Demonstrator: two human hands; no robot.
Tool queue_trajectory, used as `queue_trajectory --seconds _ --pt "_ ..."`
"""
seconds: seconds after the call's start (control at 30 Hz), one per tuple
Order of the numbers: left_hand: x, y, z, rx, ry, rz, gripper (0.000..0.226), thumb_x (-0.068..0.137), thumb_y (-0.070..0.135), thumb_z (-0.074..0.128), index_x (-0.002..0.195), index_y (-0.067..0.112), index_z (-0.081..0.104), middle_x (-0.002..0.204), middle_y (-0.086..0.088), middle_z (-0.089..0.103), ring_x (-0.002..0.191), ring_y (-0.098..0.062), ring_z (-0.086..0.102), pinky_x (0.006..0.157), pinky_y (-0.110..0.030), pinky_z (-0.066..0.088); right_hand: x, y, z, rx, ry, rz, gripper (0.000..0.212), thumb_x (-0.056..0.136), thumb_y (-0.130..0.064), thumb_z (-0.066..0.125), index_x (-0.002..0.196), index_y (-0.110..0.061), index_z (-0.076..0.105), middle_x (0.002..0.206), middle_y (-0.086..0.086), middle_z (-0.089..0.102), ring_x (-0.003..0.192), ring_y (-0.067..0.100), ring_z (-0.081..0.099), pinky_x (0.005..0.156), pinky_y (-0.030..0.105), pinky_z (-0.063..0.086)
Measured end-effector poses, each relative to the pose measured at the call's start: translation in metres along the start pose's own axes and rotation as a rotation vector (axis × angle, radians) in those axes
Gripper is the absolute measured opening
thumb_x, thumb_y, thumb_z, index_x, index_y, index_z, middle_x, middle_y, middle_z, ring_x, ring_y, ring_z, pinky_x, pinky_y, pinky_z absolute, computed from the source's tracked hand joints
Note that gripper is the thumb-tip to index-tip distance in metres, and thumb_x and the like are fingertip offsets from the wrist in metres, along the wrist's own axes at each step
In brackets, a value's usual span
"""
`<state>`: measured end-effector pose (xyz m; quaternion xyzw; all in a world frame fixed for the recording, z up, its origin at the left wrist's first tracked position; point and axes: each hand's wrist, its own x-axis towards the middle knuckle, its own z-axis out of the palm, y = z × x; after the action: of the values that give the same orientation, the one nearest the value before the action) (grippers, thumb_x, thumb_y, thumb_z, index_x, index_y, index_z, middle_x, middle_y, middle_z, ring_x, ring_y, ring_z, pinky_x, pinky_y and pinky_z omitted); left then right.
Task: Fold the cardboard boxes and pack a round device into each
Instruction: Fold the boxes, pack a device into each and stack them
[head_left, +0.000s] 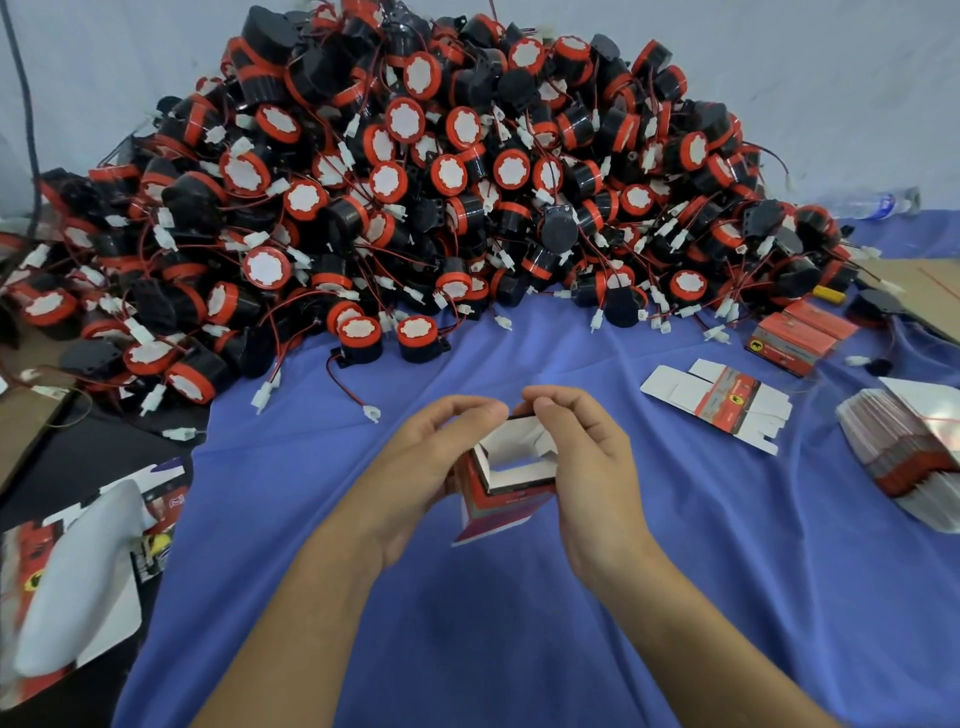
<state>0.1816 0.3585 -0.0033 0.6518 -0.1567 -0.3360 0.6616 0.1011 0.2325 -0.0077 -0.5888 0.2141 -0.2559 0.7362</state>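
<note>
left hand (415, 467) and right hand (592, 467) both grasp a half-folded cardboard box (511, 470), open end up, above the middle of the blue-covered counter (519, 634). a heap of round devices (415, 182) lies along the far edge; a flat box (719, 402) lies near the right edge.

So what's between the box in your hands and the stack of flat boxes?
A single unfolded box blank lying on the blue cloth, as the head view shows.

Left hand (415, 462) and right hand (595, 457) partly cover the box (511, 448).
</note>
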Motion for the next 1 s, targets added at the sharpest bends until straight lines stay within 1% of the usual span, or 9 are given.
queue_trajectory --seconds 0.2,0.37,0.47,0.57,0.7,0.77,0.83,0.9,1.0 --pt "-0.001 -0.007 -0.007 -0.069 -0.187 -0.069 0.057 0.079 0.051 0.076 0.129 0.024 0.070 0.129 -0.012 0.071 0.122 -0.035 0.065 0.108 -0.049 0.052 -0.001 0.001 -0.001 -0.030 -0.003 -0.006 0.028 0.100 -0.012 0.058 0.084 -0.026 0.076 0.085 -0.001 0.074 0.079 0.013 0.065 0.072 0.029 0.051" --pt "0.000 -0.013 -0.007 -0.198 -0.314 -0.057 0.057 0.085 0.045 0.075 0.137 0.023 0.065 0.138 -0.011 0.066 0.126 -0.031 0.064 0.102 -0.045 0.055 -0.004 0.005 0.000 -0.030 -0.017 0.011 0.026 0.099 -0.015 0.058 0.083 -0.026 0.076 0.082 -0.004 0.074 0.075 0.009 0.065 0.063 0.021 0.051" --pt "-0.001 -0.014 -0.009 -0.208 -0.347 -0.020 0.075 0.077 0.059 0.081 0.140 0.022 0.062 0.141 -0.011 0.064 0.128 -0.031 0.063 0.101 -0.043 0.056 -0.003 0.005 0.000 -0.026 -0.005 0.000 0.015 0.091 -0.023 0.062 0.084 -0.026 0.076 0.085 0.000 0.075 0.077 0.012 0.065 0.067 0.026 0.051" --pt "-0.003 -0.011 -0.011 -0.114 -0.340 -0.001 0.098 0.069 0.068 0.082 0.149 0.022 0.051 0.143 -0.008 0.062 0.132 -0.031 0.060 0.108 -0.045 0.050 0.000 0.004 -0.002 -0.028 0.047 -0.038 0.023 0.097 -0.014 0.062 0.083 -0.026 0.076 0.083 -0.001 0.074 0.076 0.012 0.065 0.069 0.030 0.051" --pt "-0.001 -0.005 -0.015 -0.007 -0.280 0.073 0.070 0.072 0.037 0.090 0.135 0.043 0.062 0.106 -0.007 0.071 0.111 -0.023 0.069 0.099 -0.031 0.054 0.000 0.002 -0.007 -0.074 0.010 -0.166 0.019 0.101 -0.018 0.059 0.089 -0.023 0.073 0.087 -0.006 0.075 0.075 0.005 0.066 0.064 0.017 0.051" --pt "-0.002 -0.003 -0.019 0.015 -0.296 0.102 0.073 0.074 0.014 0.089 0.135 0.045 0.061 0.102 -0.009 0.072 0.105 -0.026 0.070 0.093 -0.031 0.056 0.000 0.004 -0.010 -0.108 -0.075 -0.149 0.017 0.096 -0.028 0.056 0.097 -0.026 0.074 0.099 -0.007 0.076 0.086 0.003 0.069 0.071 0.015 0.052" --pt "-0.006 0.002 -0.022 0.148 -0.309 0.168 0.084 0.072 0.003 0.090 0.137 0.046 0.058 0.105 -0.002 0.075 0.106 -0.021 0.071 0.088 -0.025 0.056 0.002 0.005 -0.017 -0.157 -0.184 -0.048 0.027 0.088 -0.035 0.055 0.108 -0.036 0.073 0.113 -0.010 0.074 0.105 0.004 0.069 0.087 0.020 0.053" --pt "-0.009 0.003 -0.023 0.421 -0.259 0.322 0.092 0.070 0.004 0.092 0.137 0.054 0.052 0.120 0.020 0.067 0.115 -0.004 0.063 0.090 -0.013 0.050 0.009 0.001 -0.028 -0.156 -0.311 0.110 0.040 0.081 -0.035 0.059 0.119 -0.042 0.068 0.121 -0.006 0.073 0.114 0.012 0.067 0.098 0.031 0.048" --pt "-0.012 0.003 -0.018 0.919 -0.121 0.470 0.106 0.066 0.022 0.094 0.131 0.079 0.032 0.128 0.047 0.027 0.127 0.005 0.032 0.103 -0.014 0.034 0.016 -0.002 -0.048 -0.051 -0.502 0.278 0.056 0.079 -0.015 0.064 0.133 -0.030 0.063 0.121 0.007 0.074 0.111 0.021 0.069 0.098 0.035 0.047"
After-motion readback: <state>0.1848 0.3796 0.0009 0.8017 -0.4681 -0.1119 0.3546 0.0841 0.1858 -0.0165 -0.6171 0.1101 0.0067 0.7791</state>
